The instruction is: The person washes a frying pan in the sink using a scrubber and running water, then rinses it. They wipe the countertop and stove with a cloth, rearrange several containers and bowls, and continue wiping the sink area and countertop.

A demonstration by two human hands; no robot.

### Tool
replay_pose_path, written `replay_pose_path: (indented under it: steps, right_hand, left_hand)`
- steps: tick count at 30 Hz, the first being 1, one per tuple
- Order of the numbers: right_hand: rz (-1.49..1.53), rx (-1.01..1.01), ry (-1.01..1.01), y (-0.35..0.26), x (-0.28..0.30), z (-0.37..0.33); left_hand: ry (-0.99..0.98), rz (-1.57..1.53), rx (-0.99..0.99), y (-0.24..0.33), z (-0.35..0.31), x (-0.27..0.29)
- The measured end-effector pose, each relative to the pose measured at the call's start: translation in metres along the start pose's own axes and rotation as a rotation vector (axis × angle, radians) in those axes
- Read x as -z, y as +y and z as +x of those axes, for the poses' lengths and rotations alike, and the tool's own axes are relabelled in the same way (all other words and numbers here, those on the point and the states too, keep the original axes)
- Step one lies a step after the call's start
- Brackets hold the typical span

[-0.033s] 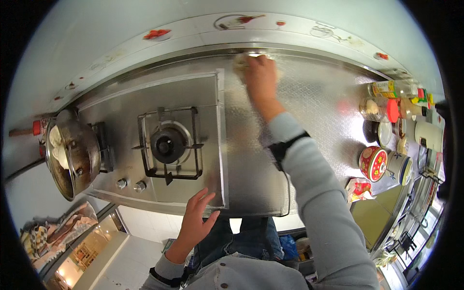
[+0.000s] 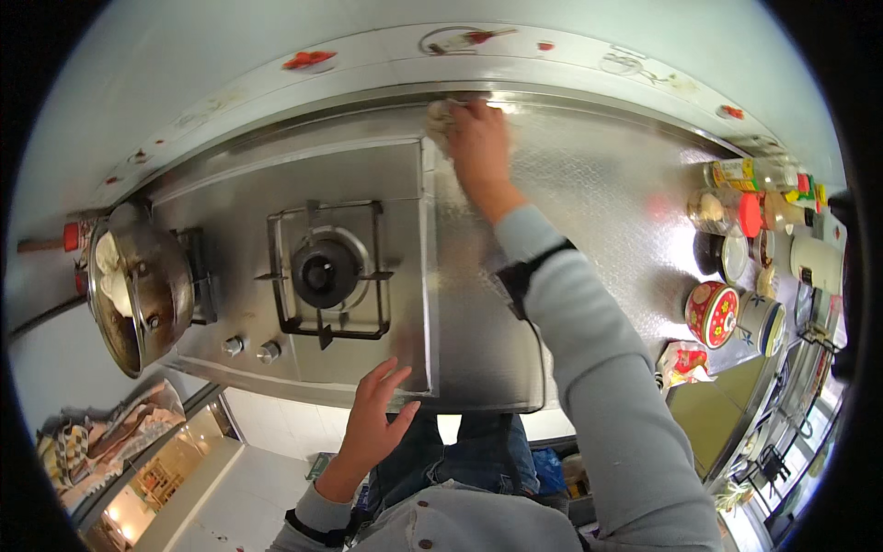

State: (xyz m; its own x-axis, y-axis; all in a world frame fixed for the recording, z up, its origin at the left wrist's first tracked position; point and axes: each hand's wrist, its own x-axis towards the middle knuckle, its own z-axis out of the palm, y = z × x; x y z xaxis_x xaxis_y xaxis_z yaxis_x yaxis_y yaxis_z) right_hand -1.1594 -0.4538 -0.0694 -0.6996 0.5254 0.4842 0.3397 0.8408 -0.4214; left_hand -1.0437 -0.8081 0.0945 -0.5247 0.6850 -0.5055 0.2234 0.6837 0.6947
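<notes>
- The right hand (image 2: 479, 150), in a light grey sleeve with a black strap, reaches to the upper middle of the frame.
- Its fingers bend down over a pale, crumpled cloth (image 2: 440, 124), gripping it against the surface; the fingertips are partly hidden.
- The cloth lies on the textured, silver metal counter (image 2: 598, 230), near the back edge and just beside the stove's upper right corner.
- The left hand (image 2: 372, 428), at the lower middle, has its fingers spread, thumb well apart, near the stove's front edge.
- Left of centre, a round black gas burner (image 2: 324, 273) sits inside a square black metal pan support (image 2: 382, 308), with two round silver knobs (image 2: 268, 352) below and to its left.
- At the far left stands a round, shiny pot (image 2: 167, 294), with rounded white lumps (image 2: 110, 267) showing in it.
- At the right stand a clear jar with a red lid (image 2: 750, 213) and a round red flowered pot (image 2: 708, 311), above a red-and-white packet (image 2: 686, 361).
</notes>
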Motion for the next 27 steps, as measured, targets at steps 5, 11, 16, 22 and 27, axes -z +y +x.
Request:
replay_pose_path:
  steps: [5, 11, 16, 22, 27]
  right_hand:
    - [0.121, 0.004, -0.122, -0.031, -0.011, 0.006]
    - [0.162, 0.043, -0.444, -0.035, 0.055, 0.002]
    - [0.129, 0.485, -0.048, -0.078, 0.038, 0.062]
    - [-0.190, 0.656, -0.165, -0.018, 0.036, 0.071]
    - [-0.244, 0.379, -0.119, 0.111, 0.110, 0.036]
  left_hand:
    - [0.091, -0.013, 0.012, -0.022, -0.023, 0.016]
    - [0.146, 0.001, 0.011, -0.062, -0.049, 0.026]
    - [0.106, 0.030, 0.023, -0.080, -0.053, 0.033]
    - [0.084, 0.059, 0.016, -0.090, -0.045, 0.037]
    - [0.043, 0.097, -0.013, -0.096, -0.045, 0.029]
